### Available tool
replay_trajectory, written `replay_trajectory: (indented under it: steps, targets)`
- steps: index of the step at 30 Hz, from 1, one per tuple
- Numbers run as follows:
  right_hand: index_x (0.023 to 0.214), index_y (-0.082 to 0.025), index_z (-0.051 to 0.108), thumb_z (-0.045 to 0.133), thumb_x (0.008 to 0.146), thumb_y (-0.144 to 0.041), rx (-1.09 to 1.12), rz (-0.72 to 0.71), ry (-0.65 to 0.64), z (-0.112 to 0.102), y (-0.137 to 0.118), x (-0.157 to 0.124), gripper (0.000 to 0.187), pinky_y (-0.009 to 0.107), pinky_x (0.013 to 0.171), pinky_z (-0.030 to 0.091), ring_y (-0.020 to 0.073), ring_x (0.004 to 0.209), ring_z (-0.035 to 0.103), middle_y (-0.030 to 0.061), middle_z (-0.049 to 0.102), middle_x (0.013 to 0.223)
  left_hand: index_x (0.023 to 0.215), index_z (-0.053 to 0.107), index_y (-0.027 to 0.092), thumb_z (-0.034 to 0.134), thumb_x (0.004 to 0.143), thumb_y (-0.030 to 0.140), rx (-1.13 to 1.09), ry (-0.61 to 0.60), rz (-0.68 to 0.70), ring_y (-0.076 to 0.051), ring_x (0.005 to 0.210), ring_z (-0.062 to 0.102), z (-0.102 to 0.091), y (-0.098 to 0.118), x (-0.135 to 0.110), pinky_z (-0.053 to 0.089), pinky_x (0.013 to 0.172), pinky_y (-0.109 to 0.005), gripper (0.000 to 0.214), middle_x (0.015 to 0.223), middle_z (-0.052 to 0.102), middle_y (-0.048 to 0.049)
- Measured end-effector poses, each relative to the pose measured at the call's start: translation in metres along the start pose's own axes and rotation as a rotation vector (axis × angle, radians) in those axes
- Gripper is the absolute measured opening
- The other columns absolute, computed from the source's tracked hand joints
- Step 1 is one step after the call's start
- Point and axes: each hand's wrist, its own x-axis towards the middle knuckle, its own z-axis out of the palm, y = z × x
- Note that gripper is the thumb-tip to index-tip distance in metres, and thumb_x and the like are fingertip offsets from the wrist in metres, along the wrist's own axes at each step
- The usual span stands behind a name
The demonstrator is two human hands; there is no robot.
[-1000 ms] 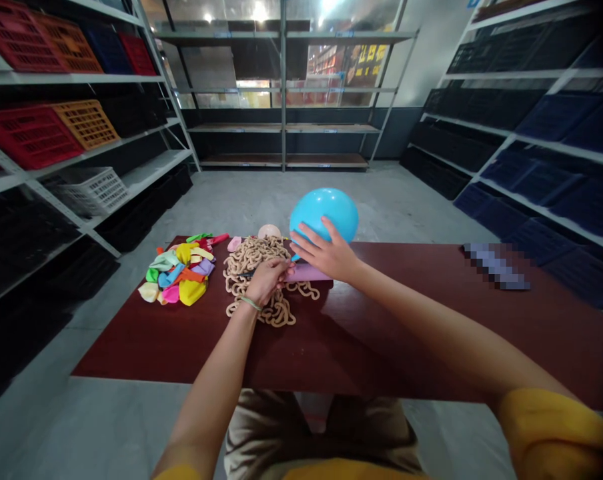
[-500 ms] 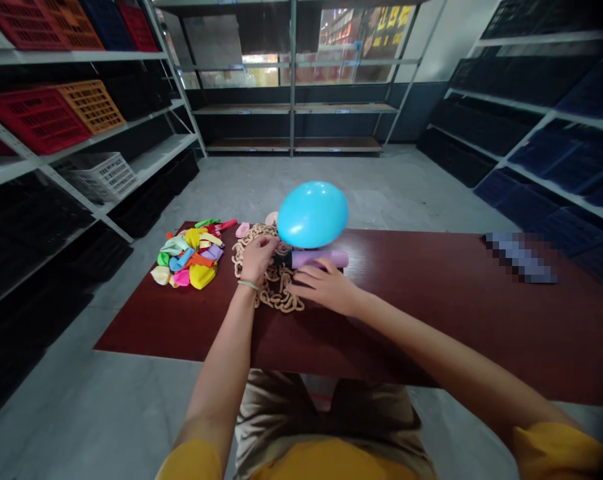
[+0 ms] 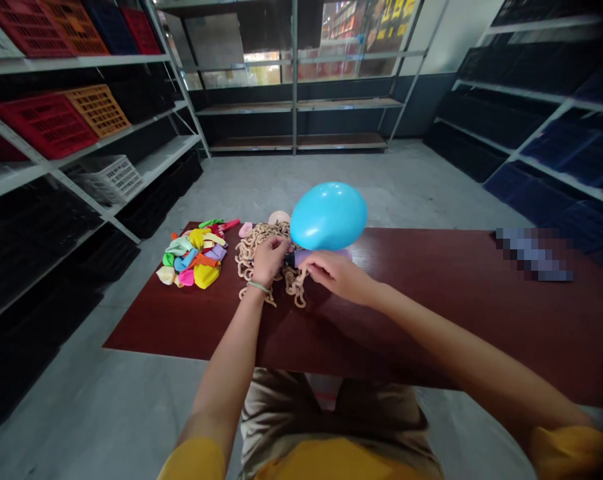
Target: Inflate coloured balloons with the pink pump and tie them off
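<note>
A blown-up blue balloon (image 3: 329, 217) floats just above the tabletop, its left end close to my left hand (image 3: 271, 259). My left hand is closed in a pinch at that end, seemingly on the balloon's neck, though the fingertips hide it. My right hand (image 3: 334, 272) pinches a strand of the beige, chain-like cord (image 3: 261, 239). Part of that cord hangs from its fingers; the rest lies heaped around and behind my left hand. Between the hands lies a purple cylinder (image 3: 345, 255) with a black end (image 3: 290, 259), partly covered by my right hand.
Several limp coloured balloons (image 3: 194, 257) are piled left of the cord. Small pale pink pieces (image 3: 245, 229) lie at the far edge of the dark red table (image 3: 421, 313). A blurred-out flat object (image 3: 534, 255) sits far right. Shelves with crates (image 3: 46, 123) stand around.
My right hand has gone from spread fingers to a pinch on the cord and has lifted part of it. The balloon has shifted slightly right. My left hand keeps its pinch.
</note>
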Motion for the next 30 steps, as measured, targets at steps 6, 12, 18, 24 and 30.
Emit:
replay_trajectory:
  steps: [6, 12, 18, 24, 30]
  targets:
    - [0.102, -0.022, 0.067, 0.044, 0.100, -0.027, -0.211, -0.031, -0.099, -0.054, -0.004, 0.028, 0.024, 0.027, 0.073, 0.042, 0.0153, 0.086, 0.060, 0.0036, 0.068, 0.096, 0.075, 0.066, 0.016, 0.060, 0.084, 0.041, 0.037, -0.006, 0.089, -0.012, 0.059, 0.050, 0.007, 0.001, -0.004, 0.039, 0.058, -0.023, 0.027, 0.067, 0.063, -0.0002]
    - [0.102, -0.023, 0.067, 0.040, 0.102, -0.028, -0.265, 0.002, -0.003, -0.087, -0.006, 0.079, 0.027, 0.026, 0.074, 0.041, 0.0122, 0.081, 0.061, -0.0022, 0.069, 0.094, 0.077, 0.067, 0.017, 0.058, 0.087, 0.039, 0.164, 0.052, 0.177, -0.013, 0.063, 0.053, 0.011, 0.000, -0.007, 0.039, 0.064, -0.024, 0.026, 0.068, 0.063, 0.0002]
    - [0.116, -0.019, 0.059, 0.048, 0.098, -0.026, -0.474, 0.077, -0.008, -0.077, 0.003, 0.125, 0.022, 0.027, 0.068, 0.040, 0.0150, 0.073, 0.063, 0.0009, 0.070, 0.086, 0.082, 0.067, 0.018, 0.056, 0.091, 0.039, 0.284, 0.071, 0.246, -0.014, 0.065, 0.055, 0.013, 0.000, -0.012, 0.039, 0.067, -0.025, 0.025, 0.069, 0.063, 0.0000]
    - [0.098, -0.018, 0.063, 0.053, 0.092, -0.016, -0.719, 0.026, -0.191, -0.042, 0.008, 0.127, 0.012, 0.027, 0.060, 0.038, 0.0149, 0.065, 0.061, 0.0048, 0.071, 0.078, 0.089, 0.069, 0.018, 0.054, 0.094, 0.036, 0.358, 0.178, 0.362, -0.017, 0.075, 0.058, 0.011, 0.001, -0.015, 0.042, 0.074, -0.028, 0.023, 0.079, 0.065, -0.0035]
    - [0.099, -0.017, 0.064, 0.054, 0.091, -0.013, -0.778, -0.049, -0.218, -0.030, -0.002, 0.097, 0.014, 0.027, 0.058, 0.033, 0.0198, 0.085, 0.063, 0.0085, 0.070, 0.096, 0.081, 0.072, 0.017, 0.066, 0.086, 0.028, 0.364, 0.418, 0.474, -0.023, 0.094, 0.057, 0.008, -0.004, -0.006, 0.045, 0.090, -0.037, 0.013, 0.093, 0.060, -0.0092]
